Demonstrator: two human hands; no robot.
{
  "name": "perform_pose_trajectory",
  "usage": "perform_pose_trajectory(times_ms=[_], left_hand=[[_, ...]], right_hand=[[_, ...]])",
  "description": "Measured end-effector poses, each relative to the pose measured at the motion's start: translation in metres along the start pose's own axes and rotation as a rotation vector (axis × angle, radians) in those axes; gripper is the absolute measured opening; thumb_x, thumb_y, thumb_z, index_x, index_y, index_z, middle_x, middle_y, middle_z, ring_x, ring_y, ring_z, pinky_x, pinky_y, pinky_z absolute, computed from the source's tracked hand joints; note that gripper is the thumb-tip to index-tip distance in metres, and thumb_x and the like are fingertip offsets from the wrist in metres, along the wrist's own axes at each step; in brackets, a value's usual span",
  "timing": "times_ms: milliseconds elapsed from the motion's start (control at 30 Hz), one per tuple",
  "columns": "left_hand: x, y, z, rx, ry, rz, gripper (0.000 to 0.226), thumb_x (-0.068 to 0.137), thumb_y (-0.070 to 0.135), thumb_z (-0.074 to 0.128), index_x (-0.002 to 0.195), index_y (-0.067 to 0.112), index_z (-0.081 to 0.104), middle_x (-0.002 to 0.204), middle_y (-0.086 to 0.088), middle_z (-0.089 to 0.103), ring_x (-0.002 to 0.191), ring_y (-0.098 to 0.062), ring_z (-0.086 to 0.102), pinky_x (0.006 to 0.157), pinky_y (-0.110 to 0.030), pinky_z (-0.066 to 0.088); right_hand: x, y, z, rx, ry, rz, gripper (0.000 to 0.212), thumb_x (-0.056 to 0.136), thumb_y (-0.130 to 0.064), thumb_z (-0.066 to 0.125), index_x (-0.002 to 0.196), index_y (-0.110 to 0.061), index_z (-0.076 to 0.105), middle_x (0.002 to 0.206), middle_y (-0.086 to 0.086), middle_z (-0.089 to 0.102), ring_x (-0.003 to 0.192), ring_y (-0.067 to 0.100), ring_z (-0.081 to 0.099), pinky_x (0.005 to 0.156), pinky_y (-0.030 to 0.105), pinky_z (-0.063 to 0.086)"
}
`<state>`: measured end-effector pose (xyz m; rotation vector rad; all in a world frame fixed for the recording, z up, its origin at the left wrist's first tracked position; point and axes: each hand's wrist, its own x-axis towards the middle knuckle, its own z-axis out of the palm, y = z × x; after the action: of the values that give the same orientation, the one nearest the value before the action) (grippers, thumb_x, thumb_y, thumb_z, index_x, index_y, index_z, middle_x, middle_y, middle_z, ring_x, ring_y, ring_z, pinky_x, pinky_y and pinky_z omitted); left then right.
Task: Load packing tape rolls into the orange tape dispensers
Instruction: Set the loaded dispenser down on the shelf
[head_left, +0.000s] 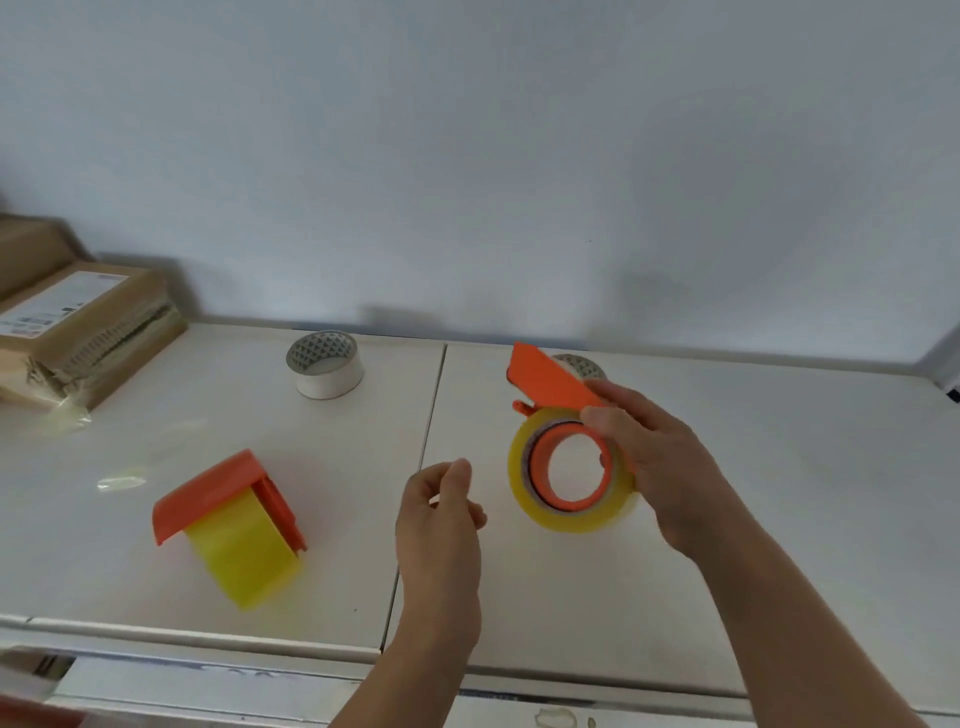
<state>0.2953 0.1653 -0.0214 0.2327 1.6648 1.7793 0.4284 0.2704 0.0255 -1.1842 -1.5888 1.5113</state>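
My right hand (660, 457) holds an orange tape dispenser (545, 384) above the table, with a yellowish clear tape roll (571, 514) seated on its orange hub. My left hand (441, 514) hovers just left of that roll, fingers loosely curled, thumb and forefinger close together, holding nothing that I can see. A second orange dispenser (208, 488) lies on the table at the left, with a yellow tape roll (244, 556) in it. A white tape roll (324, 366) stands at the back. Another roll (584, 366) peeks out behind the held dispenser.
The white table (779, 519) has a seam down its middle and a wall directly behind it. Stacked cardboard parcels (78, 332) sit at the back left. Scraps of clear film (122, 480) lie on the left half. The table's front edge runs below my forearms.
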Motion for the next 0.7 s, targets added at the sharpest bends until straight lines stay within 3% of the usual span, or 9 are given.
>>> perform_pose_trajectory(times_ms=[200,300,400,500,600,700], left_hand=[[0.0,0.001,-0.005,-0.052,0.098,-0.034,0.011,0.093,0.02,0.055,0.09,0.018,0.065,0.059,-0.004,0.055,0.062,-0.021,0.055,0.067,-0.032,0.047],[0.001,0.0,-0.008,-0.071,0.123,-0.058,0.01,0.092,0.017,0.054,0.09,0.016,0.064,0.052,0.001,0.055,0.056,-0.019,0.053,0.058,-0.031,0.045],[0.003,0.0,-0.009,-0.076,0.115,-0.056,0.011,0.092,0.014,0.052,0.089,0.016,0.063,0.045,0.01,0.057,0.05,-0.017,0.05,0.054,-0.031,0.043],[0.004,0.0,-0.011,-0.044,0.093,-0.05,0.013,0.092,0.014,0.052,0.086,0.017,0.063,0.06,0.006,0.062,0.049,-0.016,0.049,0.052,-0.031,0.045],[0.008,-0.004,-0.014,0.189,-0.012,0.024,0.011,0.09,0.021,0.054,0.083,0.023,0.063,0.071,0.004,0.065,0.058,-0.016,0.056,0.055,-0.03,0.047],[0.017,-0.008,-0.02,0.86,-0.151,0.336,0.013,0.09,0.035,0.05,0.093,0.031,0.062,0.09,0.014,0.066,0.085,-0.013,0.061,0.077,-0.032,0.051]], right_hand=[[0.008,-0.027,0.023,-0.88,-0.21,0.024,0.06,0.076,-0.056,0.063,0.134,-0.048,0.052,0.131,-0.012,0.057,0.111,0.013,0.055,0.091,0.032,0.045],[0.013,-0.039,0.038,-1.173,-0.301,0.057,0.077,0.074,-0.058,0.061,0.145,-0.047,0.035,0.143,-0.003,0.05,0.12,0.023,0.053,0.094,0.036,0.046],[0.02,-0.044,0.051,-1.242,-0.312,0.139,0.093,0.063,-0.059,0.067,0.144,-0.031,0.029,0.124,0.006,0.058,0.104,0.029,0.059,0.088,0.04,0.052],[0.026,-0.05,0.055,-1.279,-0.342,0.164,0.087,0.06,-0.06,0.069,0.133,-0.025,0.035,0.109,0.003,0.058,0.094,0.025,0.06,0.083,0.042,0.055],[0.028,-0.053,0.055,-1.318,-0.398,0.14,0.065,0.064,-0.062,0.067,0.118,-0.034,0.046,0.108,-0.001,0.056,0.092,0.02,0.057,0.076,0.035,0.054],[0.03,-0.053,0.056,-1.371,-0.442,0.121,0.06,0.067,-0.063,0.062,0.121,-0.041,0.05,0.113,-0.002,0.056,0.096,0.021,0.055,0.078,0.035,0.052]])
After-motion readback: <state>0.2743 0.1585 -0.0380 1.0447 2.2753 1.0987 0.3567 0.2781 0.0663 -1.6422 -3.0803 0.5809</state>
